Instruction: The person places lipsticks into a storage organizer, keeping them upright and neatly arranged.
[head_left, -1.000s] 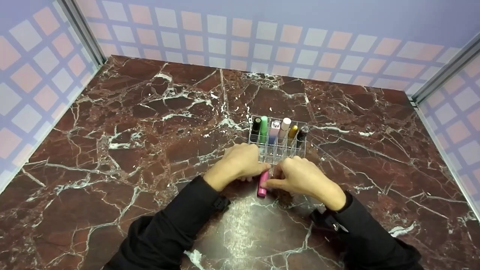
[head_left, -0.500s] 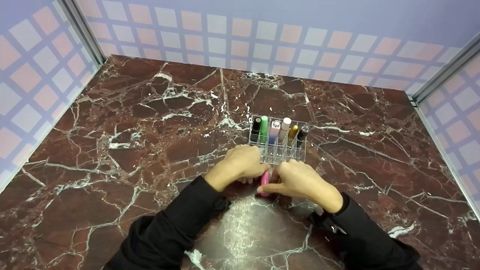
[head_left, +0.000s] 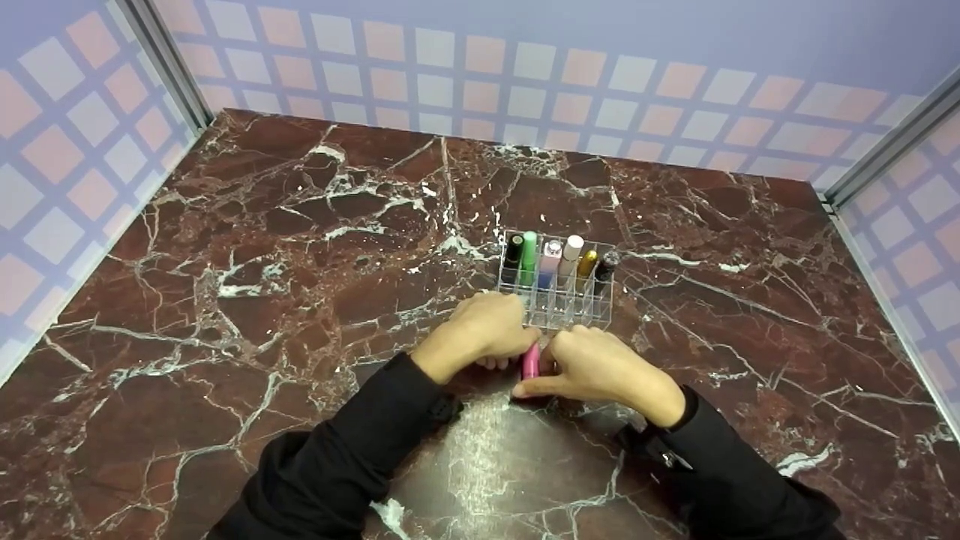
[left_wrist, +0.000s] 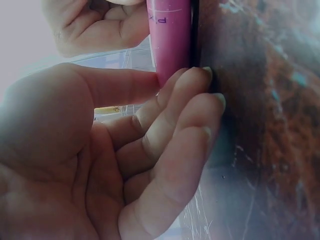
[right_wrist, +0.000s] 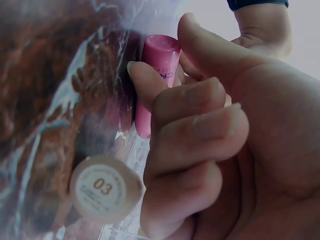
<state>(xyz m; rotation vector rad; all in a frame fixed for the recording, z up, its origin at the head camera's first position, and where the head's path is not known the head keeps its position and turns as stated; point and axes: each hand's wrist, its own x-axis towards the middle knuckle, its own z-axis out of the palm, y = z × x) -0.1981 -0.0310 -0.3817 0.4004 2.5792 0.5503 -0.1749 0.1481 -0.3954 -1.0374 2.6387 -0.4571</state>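
Note:
A pink cosmetic tube (head_left: 531,361) with printed lettering lies lengthwise between the two hands, close over the marbled table. My left hand (head_left: 487,326) pinches its far end between thumb and forefinger; in the left wrist view the other fingers are loosely curled beside the tube (left_wrist: 171,42). At the near end, my right hand (head_left: 600,367) holds it, thumb on one side and forefinger on the other. The right wrist view shows the tube's round pink end (right_wrist: 162,44). Below those fingers is a beige tube (right_wrist: 106,189), its round end labelled "03"; the right hand hides it in the head view.
Just beyond the hands stands a clear compartment rack (head_left: 555,306). Its back row holds several upright cosmetics, among them a green tube (head_left: 529,259), a white-capped one (head_left: 573,249) and a gold one (head_left: 587,262). Tiled-pattern panels (head_left: 480,82) border the table.
The right thumb has slid from the tube's middle down to its near end, and the right hand has come slightly nearer. The tube has turned slightly. The left hand has barely moved.

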